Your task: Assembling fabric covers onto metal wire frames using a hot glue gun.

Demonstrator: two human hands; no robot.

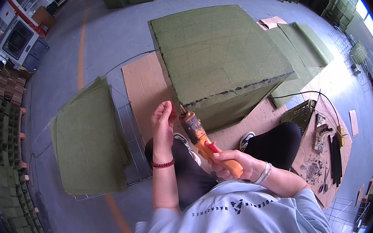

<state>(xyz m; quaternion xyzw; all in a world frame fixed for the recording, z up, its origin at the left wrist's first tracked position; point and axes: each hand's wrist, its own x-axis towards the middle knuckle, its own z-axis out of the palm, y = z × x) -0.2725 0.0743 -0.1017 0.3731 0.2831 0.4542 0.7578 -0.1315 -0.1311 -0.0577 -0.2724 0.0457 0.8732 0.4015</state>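
Nearest me, low in the frame, my knees and white shoes (pixel 189 147) sit just under the hands. My right hand (pixel 232 162) is wrapped tight around the orange glue gun (pixel 203 142), nozzle tilted toward the upper left. My left hand (pixel 163 121) pinches its fingertips together beside the nozzle; I cannot tell what they hold. Past them a green felt block (pixel 217 58) rests on cardboard (pixel 144 86). A stack of green sheets (pixel 88 136) lies left, tools (pixel 326 147) right, on grey concrete floor (pixel 109 33).

Orange glue gun (pixel 207 144), barrel crusted dark, tilted nozzle-up; handle wrapped by right fingers (pixel 221 163), tip just beside left fingers (pixel 166 109).
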